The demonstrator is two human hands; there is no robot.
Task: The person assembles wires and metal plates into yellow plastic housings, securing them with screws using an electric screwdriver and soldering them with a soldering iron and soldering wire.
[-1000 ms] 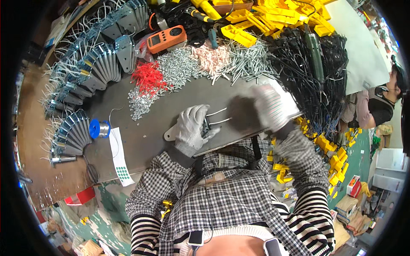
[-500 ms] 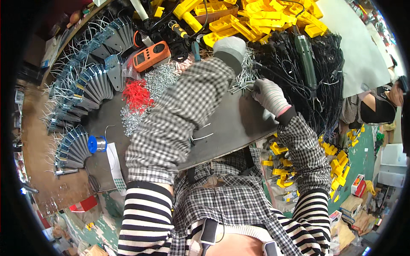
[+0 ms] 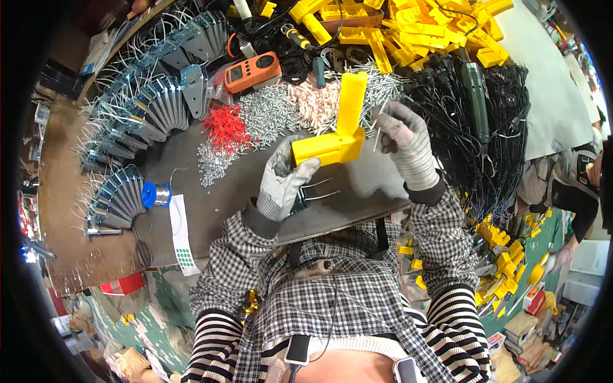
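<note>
Left hand [image 3: 281, 182] in a grey glove is clamped on one leg of the yellow L-shaped plastic part [image 3: 338, 131], holding it up off the dark work board [image 3: 242, 185]. Right hand [image 3: 405, 137], also gloved, is closed just right of the part — looks like it's pinching a thin metal pin or screw, but it's too small to say for sure.

Risk as I see it: the part is held only by one end, so any push from the right could twist it out of the grip. And if that little pin slips it'll land just behind the part in the pile of silver screws [image 3: 268, 115] — good luck finding it. The black cable bundle [image 3: 472, 121] right of the part could snag a sleeve too
</note>
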